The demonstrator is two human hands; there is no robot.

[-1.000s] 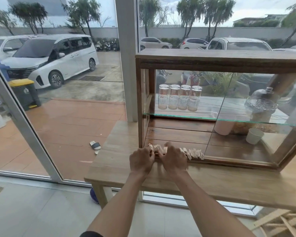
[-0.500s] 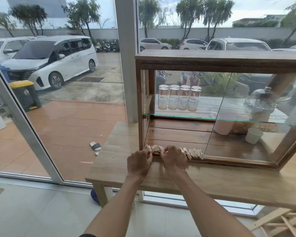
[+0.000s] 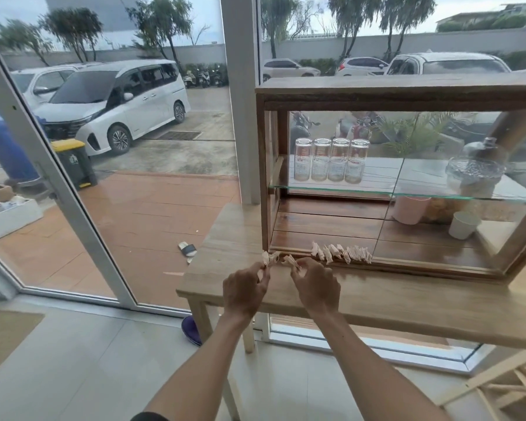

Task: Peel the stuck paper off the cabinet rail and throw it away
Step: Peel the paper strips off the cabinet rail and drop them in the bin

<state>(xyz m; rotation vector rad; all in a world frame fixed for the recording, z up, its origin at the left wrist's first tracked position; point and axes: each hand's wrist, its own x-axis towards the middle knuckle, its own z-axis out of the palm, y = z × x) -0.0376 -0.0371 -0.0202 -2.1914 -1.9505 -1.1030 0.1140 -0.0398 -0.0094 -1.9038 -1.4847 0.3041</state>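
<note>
A strip of crumpled whitish paper (image 3: 342, 253) sticks along the bottom rail (image 3: 422, 265) of a wooden glass-fronted cabinet (image 3: 398, 92). My left hand (image 3: 245, 288) pinches a torn piece of paper (image 3: 269, 258) at the cabinet's lower left corner. My right hand (image 3: 315, 285) pinches another piece (image 3: 292, 262) just to the right of it. Both hands sit a little in front of the rail, above the wooden table (image 3: 407, 302). More paper stays stuck on the rail to the right of my hands.
Several glass jars (image 3: 331, 159) stand on the cabinet's glass shelf, with a glass dome (image 3: 474, 171) and cups (image 3: 463, 224) at the right. A glass door (image 3: 58, 177) is at the left. Wooden slats (image 3: 498, 387) lie on the floor at the lower right.
Both hands have pulled back from the rail and apart, each with a piece of paper. A gap has opened in the paper strip at the left end.
</note>
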